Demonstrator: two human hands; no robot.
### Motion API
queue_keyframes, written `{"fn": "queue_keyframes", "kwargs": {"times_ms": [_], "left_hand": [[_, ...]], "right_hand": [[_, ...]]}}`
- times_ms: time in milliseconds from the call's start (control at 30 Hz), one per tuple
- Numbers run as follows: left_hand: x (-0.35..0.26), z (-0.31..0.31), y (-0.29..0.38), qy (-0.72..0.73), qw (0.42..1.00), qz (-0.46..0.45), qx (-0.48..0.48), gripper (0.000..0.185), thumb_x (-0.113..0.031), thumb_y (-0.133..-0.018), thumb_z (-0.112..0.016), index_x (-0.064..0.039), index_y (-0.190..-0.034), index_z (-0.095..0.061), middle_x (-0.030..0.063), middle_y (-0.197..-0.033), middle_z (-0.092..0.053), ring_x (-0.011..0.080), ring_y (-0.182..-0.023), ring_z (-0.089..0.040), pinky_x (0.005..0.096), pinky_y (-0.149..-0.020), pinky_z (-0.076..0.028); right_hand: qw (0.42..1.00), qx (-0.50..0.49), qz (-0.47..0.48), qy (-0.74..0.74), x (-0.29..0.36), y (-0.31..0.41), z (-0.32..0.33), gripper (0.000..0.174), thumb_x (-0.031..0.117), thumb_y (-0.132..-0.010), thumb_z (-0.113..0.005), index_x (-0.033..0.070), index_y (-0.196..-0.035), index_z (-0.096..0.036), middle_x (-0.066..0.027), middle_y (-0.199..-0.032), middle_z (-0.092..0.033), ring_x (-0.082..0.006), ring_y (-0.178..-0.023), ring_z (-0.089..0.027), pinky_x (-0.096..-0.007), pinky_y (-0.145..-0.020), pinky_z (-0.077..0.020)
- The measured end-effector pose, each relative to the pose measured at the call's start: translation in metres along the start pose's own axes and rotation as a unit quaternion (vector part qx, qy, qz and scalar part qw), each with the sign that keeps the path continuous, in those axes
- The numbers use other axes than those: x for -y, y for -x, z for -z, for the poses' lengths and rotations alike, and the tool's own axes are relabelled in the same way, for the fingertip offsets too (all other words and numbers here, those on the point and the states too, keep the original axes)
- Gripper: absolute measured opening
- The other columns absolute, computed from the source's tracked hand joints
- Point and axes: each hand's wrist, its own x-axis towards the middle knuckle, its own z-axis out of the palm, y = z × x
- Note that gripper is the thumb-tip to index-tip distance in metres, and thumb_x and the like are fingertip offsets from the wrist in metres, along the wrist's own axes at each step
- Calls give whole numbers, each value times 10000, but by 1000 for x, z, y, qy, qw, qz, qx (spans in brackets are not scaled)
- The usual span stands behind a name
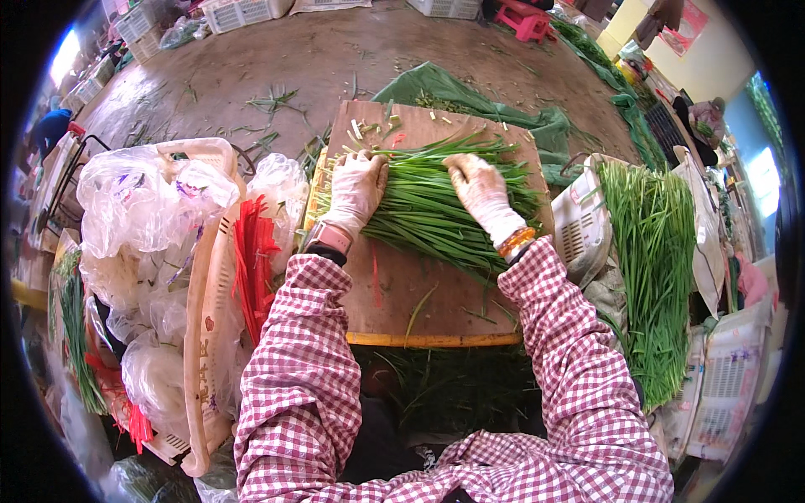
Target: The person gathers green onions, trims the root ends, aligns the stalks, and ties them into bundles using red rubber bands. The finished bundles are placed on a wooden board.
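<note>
A bunch of long green leafy stalks, resembling garlic chives [427, 210], lies across a wooden board [402, 302]. Its pale cut ends are at the left and its leaf tips at the right. My left hand [360, 185], in a thin whitish glove, rests on the stalks near the cut ends, fingers curled; whether it grips them cannot be seen. My gloved right hand [481, 188], slightly blurred, is over the leafy part with its palm hidden. A red strip [376, 276] shows on the board below the bunch. Short cut stem pieces [356, 129] are scattered along the board's far edge.
At the left, a plastic crate [195, 352] holds clear plastic bags [138, 201], with red strips [253, 270] beside it. More green stalks [654, 276] fill a white crate [578, 214] at the right. Green cloth [541, 135] lies beyond the board. A co-worker [707, 122] is at the far right.
</note>
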Motion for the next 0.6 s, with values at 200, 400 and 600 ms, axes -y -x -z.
{"fn": "queue_keyframes", "kwargs": {"times_ms": [200,400,600], "left_hand": [[1,-3,-5,-8,1000,2,18,203,-240,-894,-595,-128,-1059,-635,150,-1014,-619,350,-962,-592,484,-890,-429],[10,-12,-7,7,999,-12,-30,543,-234,-876,-595,-105,-1390,-477,181,-1340,-534,362,-1105,-572,511,-935,-424],[5,-4,-16,-156,982,-16,104,471,-313,-874,-579,-137,-1311,-568,131,-1227,-598,316,-1085,-565,569,-1011,-349]], "right_hand": [[988,-34,131,-68,42,-60,-1,172,194,-884,-630,156,-1039,-694,-84,-954,-696,-290,-902,-669,-391,-812,-533],[913,136,385,7,95,16,2,201,198,-802,-665,178,-1002,-661,-30,-840,-623,-235,-776,-633,-366,-707,-505],[896,160,413,17,106,52,-31,82,209,-838,-605,163,-814,-669,-48,-737,-620,-242,-704,-623,-378,-658,-496]]}}
